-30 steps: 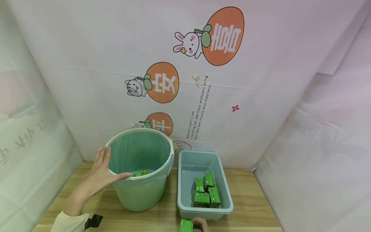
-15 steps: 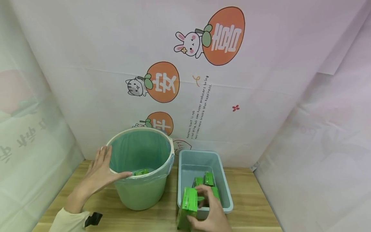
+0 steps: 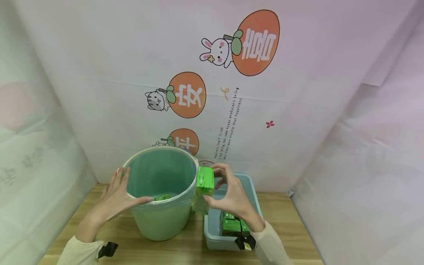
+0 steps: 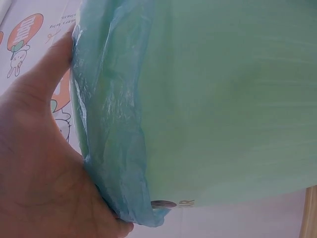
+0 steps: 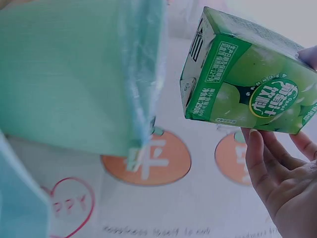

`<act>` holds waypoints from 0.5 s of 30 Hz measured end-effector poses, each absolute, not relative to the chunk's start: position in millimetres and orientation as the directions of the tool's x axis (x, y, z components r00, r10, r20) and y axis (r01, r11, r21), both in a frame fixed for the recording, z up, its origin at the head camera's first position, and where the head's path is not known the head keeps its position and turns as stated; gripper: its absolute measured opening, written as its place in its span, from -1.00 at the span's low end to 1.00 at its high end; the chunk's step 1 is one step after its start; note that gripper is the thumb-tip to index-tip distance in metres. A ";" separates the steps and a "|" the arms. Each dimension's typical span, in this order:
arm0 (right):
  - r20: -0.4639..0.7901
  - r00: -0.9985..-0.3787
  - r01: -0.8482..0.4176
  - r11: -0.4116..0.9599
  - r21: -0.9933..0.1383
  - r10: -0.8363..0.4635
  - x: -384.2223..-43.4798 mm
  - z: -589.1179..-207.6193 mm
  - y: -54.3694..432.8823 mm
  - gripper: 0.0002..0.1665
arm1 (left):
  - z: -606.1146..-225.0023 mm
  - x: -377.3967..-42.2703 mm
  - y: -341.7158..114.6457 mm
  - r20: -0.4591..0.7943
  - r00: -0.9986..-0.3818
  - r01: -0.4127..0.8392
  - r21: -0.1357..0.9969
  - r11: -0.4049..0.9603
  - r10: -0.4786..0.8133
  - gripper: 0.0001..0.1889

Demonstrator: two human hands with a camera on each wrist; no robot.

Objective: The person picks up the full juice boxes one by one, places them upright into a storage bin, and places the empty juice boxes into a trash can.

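My left hand rests on the rim of a pale green trash bin, fingers outstretched and thumb lying along the near side. A thin bluish liner folds over that rim. In my right hand is a green grape juice carton, pinched between thumb and fingers. It hangs just right of the bin's rim, level with it; printed grapes show on its side in the right wrist view. Part of another green carton shows down inside the bin.
A light blue plastic tub stands right of the bin, partly hidden by my right arm. Several green cartons lie in it. Both containers stand on a wooden tabletop, with printed white cloth behind and at the sides.
My right hand has come up from the front edge of the view, bringing the juice carton over the tub and leftward to beside the bin's rim. My left hand stays on the rim.
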State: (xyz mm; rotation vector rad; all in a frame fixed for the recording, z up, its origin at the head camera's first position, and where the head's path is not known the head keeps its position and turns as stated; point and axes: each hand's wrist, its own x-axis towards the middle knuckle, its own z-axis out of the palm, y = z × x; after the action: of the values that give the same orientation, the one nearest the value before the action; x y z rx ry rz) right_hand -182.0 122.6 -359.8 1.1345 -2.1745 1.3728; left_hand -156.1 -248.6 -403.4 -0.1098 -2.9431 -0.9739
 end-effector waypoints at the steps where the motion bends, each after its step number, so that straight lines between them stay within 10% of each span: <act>1: 0.630 -0.632 -0.762 0.214 -0.611 -0.452 -186.5 -354.6 118.3 -0.11 | -403.8 -156.5 -248.2 0.059 -0.997 0.080 0.595 0.800 0.056 0.48; 15: 0.542 -0.686 -0.694 0.214 -0.687 -0.486 -240.0 -319.3 54.0 -0.09 | -404.5 -156.6 -248.4 0.071 -0.996 0.078 0.586 0.806 0.044 0.49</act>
State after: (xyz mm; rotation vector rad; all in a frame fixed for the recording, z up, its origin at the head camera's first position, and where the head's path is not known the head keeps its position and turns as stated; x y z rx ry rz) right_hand -240.0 54.0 -319.3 1.1274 -2.2757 1.4651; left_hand -156.6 -248.4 -404.5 -0.0990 -2.9338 -0.9560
